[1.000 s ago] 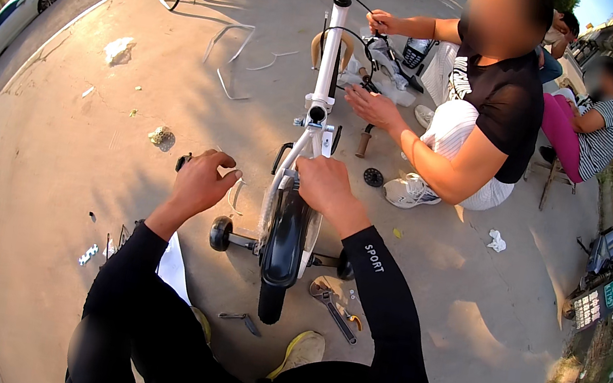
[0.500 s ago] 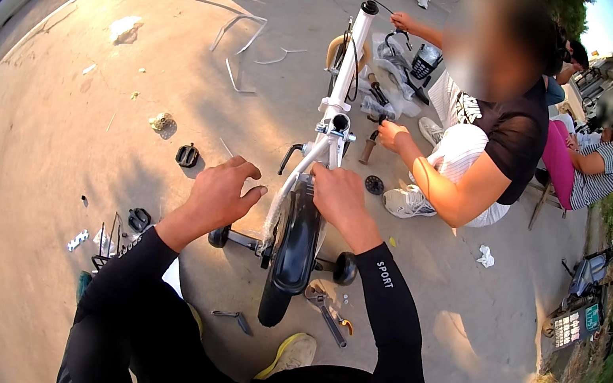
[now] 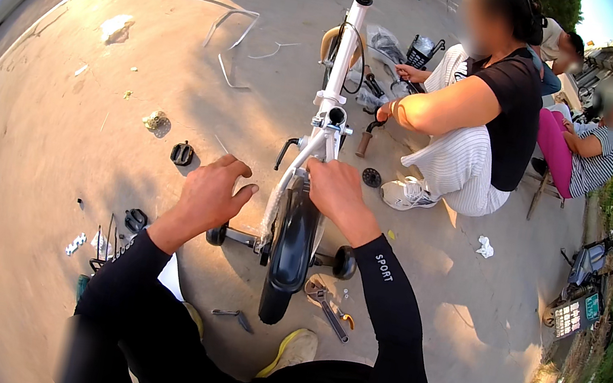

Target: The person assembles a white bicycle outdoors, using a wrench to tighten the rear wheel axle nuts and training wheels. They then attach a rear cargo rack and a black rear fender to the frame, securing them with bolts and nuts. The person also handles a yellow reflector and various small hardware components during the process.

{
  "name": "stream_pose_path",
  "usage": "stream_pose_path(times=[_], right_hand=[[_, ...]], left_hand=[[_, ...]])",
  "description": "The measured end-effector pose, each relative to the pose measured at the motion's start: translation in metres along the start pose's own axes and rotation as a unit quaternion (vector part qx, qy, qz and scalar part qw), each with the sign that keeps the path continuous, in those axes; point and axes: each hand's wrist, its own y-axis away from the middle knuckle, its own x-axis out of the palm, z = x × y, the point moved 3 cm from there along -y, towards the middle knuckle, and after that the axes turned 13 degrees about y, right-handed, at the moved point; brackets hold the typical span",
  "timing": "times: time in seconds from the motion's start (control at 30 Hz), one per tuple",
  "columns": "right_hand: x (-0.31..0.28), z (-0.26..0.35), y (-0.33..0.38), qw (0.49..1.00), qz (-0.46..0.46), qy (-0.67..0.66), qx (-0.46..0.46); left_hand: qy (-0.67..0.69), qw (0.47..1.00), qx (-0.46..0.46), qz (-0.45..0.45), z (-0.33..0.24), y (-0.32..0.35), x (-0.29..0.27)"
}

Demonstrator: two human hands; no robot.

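A small white bicycle frame (image 3: pixel 337 76) stands in front of me, its rear wheel with a black mudguard (image 3: pixel 294 230) pointing toward me. Small training wheels (image 3: pixel 345 263) stick out on both sides of it. My left hand (image 3: pixel 209 190) hovers left of the frame, thumb and fingers apart, with nothing in it. My right hand (image 3: pixel 343 197) is closed at the front end of the mudguard, against the frame. Its fingertips are partly hidden, so what they pinch cannot be made out. A black crank arm (image 3: pixel 285 153) juts out left of the frame.
A co-worker (image 3: pixel 487 116) squats at the right, a hand near a handlebar grip (image 3: pixel 364 143). Wrenches (image 3: pixel 328 307) and a bracket (image 3: pixel 233 318) lie by my feet. Pedals (image 3: pixel 182 153) lie at the left; a basket (image 3: pixel 423 49) and plastic-wrapped parts sit beyond the frame.
The co-worker has leaned back and brought the raised far hand down toward the parts by the basket. My hands stay nearly in place; the whole view has shifted slightly.
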Motion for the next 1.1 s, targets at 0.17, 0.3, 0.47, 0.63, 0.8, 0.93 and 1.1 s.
stream_pose_path(times=[0.17,0.3,0.47,0.63,0.8,0.93,1.1], right_hand=[[0.0045,-0.0017,0.0004,0.999,-0.027,-0.018,-0.014],[0.0025,-0.0010,0.0008,0.999,-0.021,-0.027,-0.009],[0.0012,-0.0004,0.0024,0.999,-0.033,-0.019,-0.017],[0.0027,-0.0017,0.0005,1.000,-0.006,-0.017,-0.012],[0.0058,-0.0009,-0.0001,1.000,0.001,-0.020,-0.009],[0.0032,-0.0018,-0.0001,1.000,0.019,-0.017,-0.002],[0.0013,-0.0004,0.0006,1.000,-0.005,-0.002,-0.012]], left_hand=[[-0.006,1.000,0.012,-0.005,0.0021,-0.0007,0.0011],[-0.013,1.000,0.008,0.002,0.0001,-0.0028,0.0039],[-0.022,1.000,0.012,0.001,0.0033,-0.0031,0.0077],[-0.027,1.000,0.007,0.006,0.0037,-0.0053,0.0092],[-0.012,1.000,0.005,0.002,0.0036,-0.0047,0.0080],[-0.010,1.000,0.005,-0.001,0.0017,-0.0039,0.0082],[-0.012,1.000,0.011,-0.006,0.0018,-0.0031,0.0059]])
